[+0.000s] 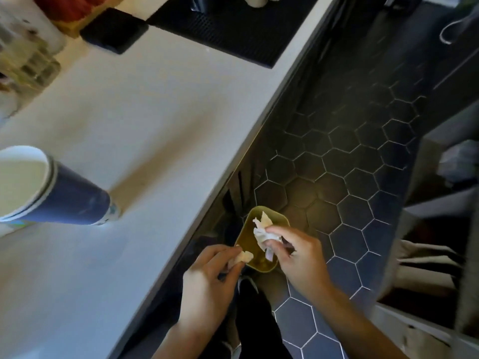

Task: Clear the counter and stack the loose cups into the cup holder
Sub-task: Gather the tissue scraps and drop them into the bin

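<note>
A stack of dark blue paper cups (pixel 62 200) with white rims stands on the white counter (pixel 145 130) at the left. Off the counter's edge, above the floor, sits a small yellow-green bin (pixel 248 237). My right hand (pixel 298 257) pinches a crumpled white paper scrap (pixel 261 233) over the bin's opening. My left hand (pixel 210 278) grips a smaller pale scrap (pixel 245 256) at the bin's near rim. What supports the bin is hidden by my hands.
A black ribbed mat (pixel 233 27) and a black square pad (pixel 114 31) lie at the counter's far end. Blurred glassware (pixel 31 63) stands far left. Dark hexagon floor tiles (pixel 350 177) run right of the counter, with grey shelving (pixel 440 203) beyond.
</note>
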